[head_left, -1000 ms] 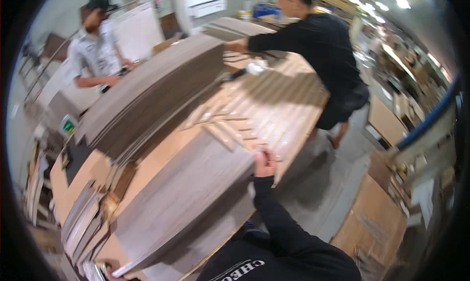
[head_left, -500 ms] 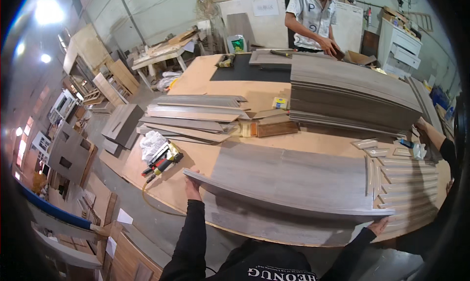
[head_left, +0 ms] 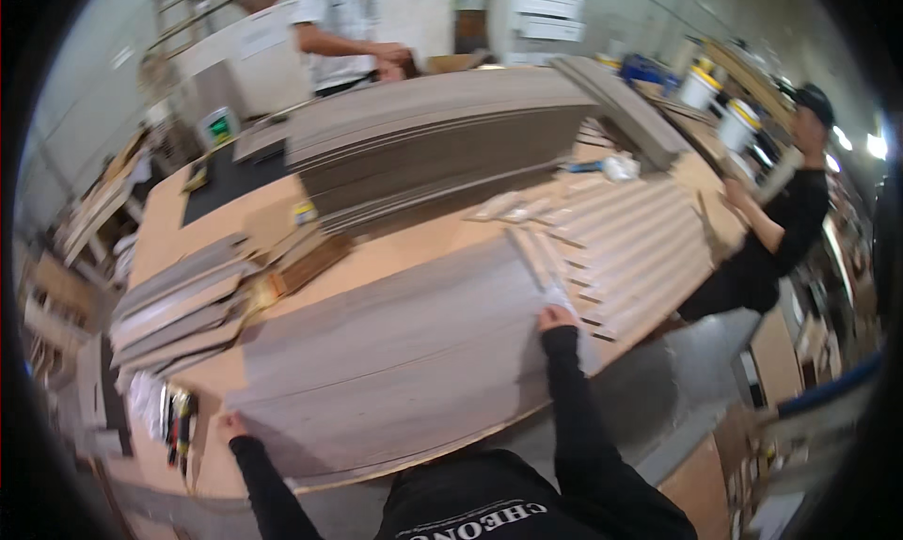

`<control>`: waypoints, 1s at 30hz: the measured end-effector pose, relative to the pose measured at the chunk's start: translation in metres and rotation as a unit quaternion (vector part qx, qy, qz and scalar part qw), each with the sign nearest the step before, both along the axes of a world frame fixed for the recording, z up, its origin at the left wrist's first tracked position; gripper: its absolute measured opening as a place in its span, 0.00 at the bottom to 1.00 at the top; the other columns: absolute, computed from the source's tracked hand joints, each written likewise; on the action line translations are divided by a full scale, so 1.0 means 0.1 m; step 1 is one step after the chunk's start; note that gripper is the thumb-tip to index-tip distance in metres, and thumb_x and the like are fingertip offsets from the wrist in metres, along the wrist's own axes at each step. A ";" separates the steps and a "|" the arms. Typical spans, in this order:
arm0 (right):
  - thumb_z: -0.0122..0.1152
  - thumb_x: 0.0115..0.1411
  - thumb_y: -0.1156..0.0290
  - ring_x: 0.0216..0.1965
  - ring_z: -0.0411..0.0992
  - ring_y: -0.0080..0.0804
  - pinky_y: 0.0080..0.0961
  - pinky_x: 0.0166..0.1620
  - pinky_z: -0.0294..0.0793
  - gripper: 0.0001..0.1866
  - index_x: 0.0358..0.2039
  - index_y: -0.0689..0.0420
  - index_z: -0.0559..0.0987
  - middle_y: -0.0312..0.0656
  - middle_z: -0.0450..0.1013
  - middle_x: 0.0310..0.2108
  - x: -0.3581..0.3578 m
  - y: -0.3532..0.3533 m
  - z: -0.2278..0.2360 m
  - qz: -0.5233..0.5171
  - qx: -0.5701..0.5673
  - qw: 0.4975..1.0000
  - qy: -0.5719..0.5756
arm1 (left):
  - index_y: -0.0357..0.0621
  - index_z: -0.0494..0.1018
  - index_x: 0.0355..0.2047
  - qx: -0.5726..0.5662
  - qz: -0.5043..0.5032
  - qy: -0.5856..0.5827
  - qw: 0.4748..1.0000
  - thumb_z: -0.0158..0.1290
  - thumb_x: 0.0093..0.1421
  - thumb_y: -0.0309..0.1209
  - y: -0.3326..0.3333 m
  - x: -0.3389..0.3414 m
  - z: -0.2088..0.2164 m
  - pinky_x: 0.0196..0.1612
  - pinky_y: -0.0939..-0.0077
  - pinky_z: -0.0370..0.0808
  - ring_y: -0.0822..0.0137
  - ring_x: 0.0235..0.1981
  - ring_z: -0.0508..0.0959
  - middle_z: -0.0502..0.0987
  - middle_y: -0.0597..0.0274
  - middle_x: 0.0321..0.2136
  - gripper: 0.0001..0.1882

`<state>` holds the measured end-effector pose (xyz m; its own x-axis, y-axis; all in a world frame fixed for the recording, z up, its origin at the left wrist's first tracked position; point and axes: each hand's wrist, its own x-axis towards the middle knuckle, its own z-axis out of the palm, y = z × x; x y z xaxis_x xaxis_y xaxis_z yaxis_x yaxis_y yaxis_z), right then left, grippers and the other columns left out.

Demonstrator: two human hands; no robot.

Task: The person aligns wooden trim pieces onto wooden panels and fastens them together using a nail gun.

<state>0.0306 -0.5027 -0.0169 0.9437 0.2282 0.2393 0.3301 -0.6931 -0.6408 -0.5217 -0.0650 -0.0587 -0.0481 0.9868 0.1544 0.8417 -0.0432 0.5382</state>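
Observation:
A long grey wood-grain panel (head_left: 414, 394) lies flat along the near side of the work table, its far edge close against a second grey panel (head_left: 395, 309). My left hand (head_left: 230, 425) is closed at the near panel's left end. At the opposite end, my right hand (head_left: 557, 317) grips the edge, beside narrow strips (head_left: 529, 258) lying at the far panel's right end. Motion blur softens the fingers of both hands, and some fingertips are hidden.
A tall stack of grey panels (head_left: 442, 154) fills the table's far side. Loose boards (head_left: 183, 300) and a nail gun (head_left: 179, 432) lie left; rows of pale strips (head_left: 640, 244) lie right. One person (head_left: 339, 32) stands behind the stack, another (head_left: 790, 211) at the right.
The near panel, tilted up in my hands before, now lies flat beside the other one. My view has swung right, bringing the person at the right more fully into sight.

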 end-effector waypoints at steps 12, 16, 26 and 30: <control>0.61 0.45 0.60 0.30 0.72 0.31 0.23 0.37 0.70 0.17 0.33 0.58 0.78 0.44 0.75 0.27 0.08 -0.10 0.02 0.002 0.057 0.987 0.151 | 0.39 0.73 0.22 -0.078 -0.078 -0.082 0.991 0.52 0.51 0.34 0.55 0.00 -0.30 0.24 0.74 0.67 0.71 0.19 0.70 0.71 0.62 0.15 0.10; 0.62 0.46 0.62 0.28 0.72 0.27 0.21 0.35 0.69 0.15 0.31 0.59 0.78 0.41 0.74 0.25 0.11 -0.23 0.06 0.012 0.022 0.975 0.222 | 0.40 0.75 0.22 -0.056 -0.089 -0.077 0.992 0.53 0.49 0.29 0.65 -0.07 -0.40 0.22 0.78 0.65 0.75 0.17 0.67 0.70 0.67 0.13 0.05; 0.61 0.44 0.64 0.24 0.71 0.27 0.23 0.31 0.70 0.13 0.28 0.59 0.78 0.40 0.73 0.21 0.20 -0.15 -0.10 -0.056 0.094 0.973 0.201 | 0.36 0.75 0.27 -0.146 -0.082 -0.078 0.983 0.55 0.51 0.32 0.77 -0.03 -0.45 0.34 0.73 0.70 0.69 0.25 0.72 0.75 0.63 0.22 0.10; 0.60 0.45 0.64 0.25 0.71 0.28 0.23 0.33 0.70 0.13 0.29 0.59 0.78 0.41 0.73 0.22 0.15 -0.21 0.04 -0.034 0.087 0.977 0.191 | 0.35 0.74 0.29 -0.141 -0.066 -0.147 0.977 0.56 0.50 0.34 0.64 0.03 -0.40 0.34 0.74 0.69 0.70 0.26 0.71 0.74 0.62 0.22 0.12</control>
<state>0.0457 -0.5232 -0.0126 0.9833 0.1494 -0.1044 0.0005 -0.5749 -0.8182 -0.5188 -0.0007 -0.0987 0.0809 0.9888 -0.1255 0.6460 0.0439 0.7621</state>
